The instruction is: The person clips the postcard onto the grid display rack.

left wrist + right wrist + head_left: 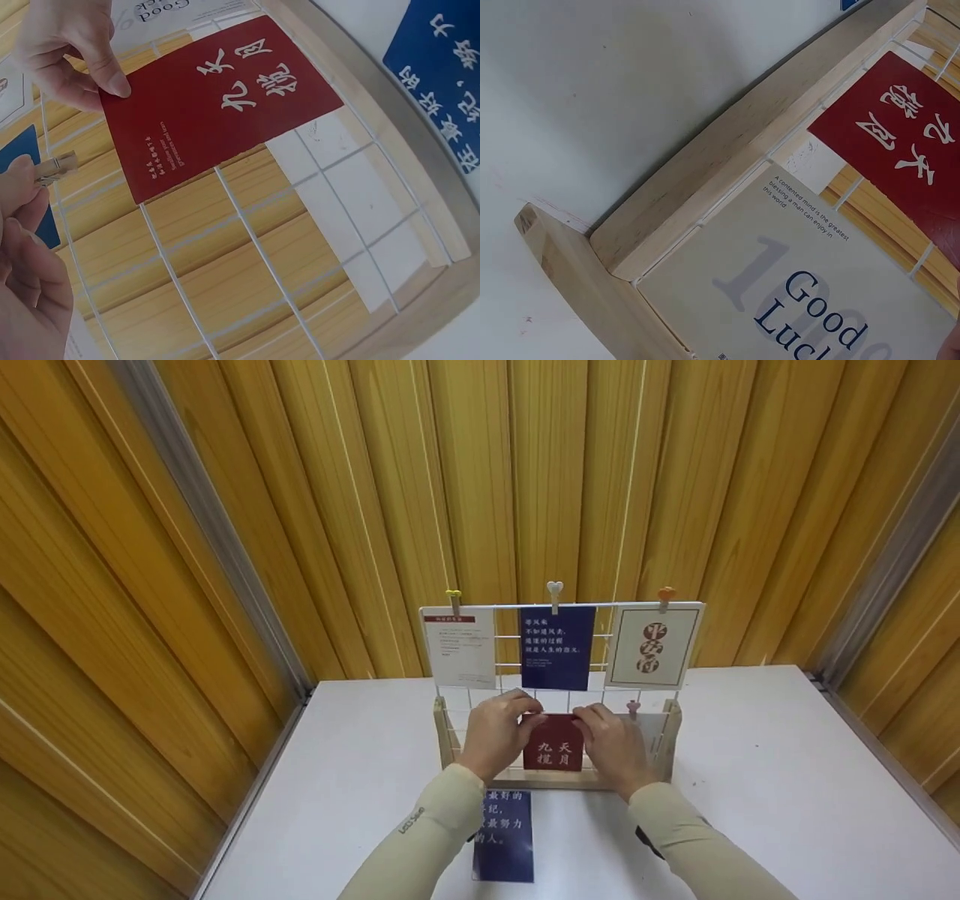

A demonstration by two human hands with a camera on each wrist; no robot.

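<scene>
A red card (553,742) with white characters lies against the lower middle of a white wire grid rack (507,666). My right hand (615,742) pinches the card's upper right corner, thumb in front; in the left wrist view that same hand (71,45) is at upper left. Between thumb and fingers, my left hand (499,731) holds a small wooden clothespin (56,169), by the card's upper edge and apart from it. Only a sliver of the right hand's finger (951,337) shows in the right wrist view.
Clothespins hold a white card (461,652), a blue card (556,660) and a cream card (649,649) along the grid's top. A "Good Luck" card (780,262) hangs lower right. The rack has a wooden base (705,165). Another blue card (506,855) lies on the white table (787,780).
</scene>
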